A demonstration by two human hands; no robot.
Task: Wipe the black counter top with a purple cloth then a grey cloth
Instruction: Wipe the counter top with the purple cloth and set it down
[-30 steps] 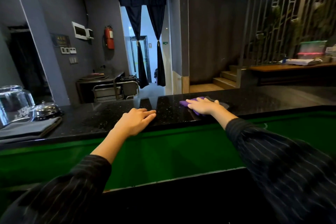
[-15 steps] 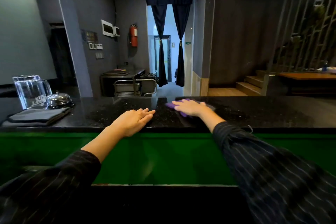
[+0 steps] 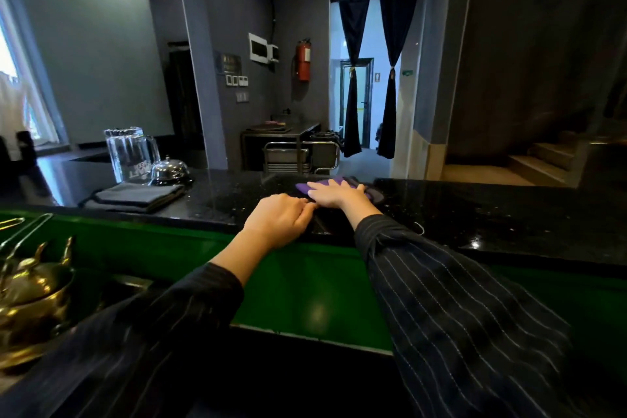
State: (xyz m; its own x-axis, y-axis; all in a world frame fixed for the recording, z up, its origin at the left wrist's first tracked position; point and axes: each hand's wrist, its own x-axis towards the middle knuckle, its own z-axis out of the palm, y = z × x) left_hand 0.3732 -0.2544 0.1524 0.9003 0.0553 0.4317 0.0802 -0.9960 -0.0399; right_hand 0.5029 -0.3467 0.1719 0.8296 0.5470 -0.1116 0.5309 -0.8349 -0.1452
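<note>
Right hand (image 3: 339, 195) slid purple cloth (image 3: 312, 185) leftward.

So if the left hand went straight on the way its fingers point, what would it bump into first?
Probably the right hand, lying flat on the purple cloth directly ahead of the left hand; they look nearly touching, though depth is unclear.

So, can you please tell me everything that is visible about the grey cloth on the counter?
The grey cloth looks like soft, matte fabric, folded flat into a rectangle of several layers, with one loose corner sticking out at its left end. It lies on the left part of the black counter top, just in front of a silver bell and some clear glasses. No hand touches it.
</note>
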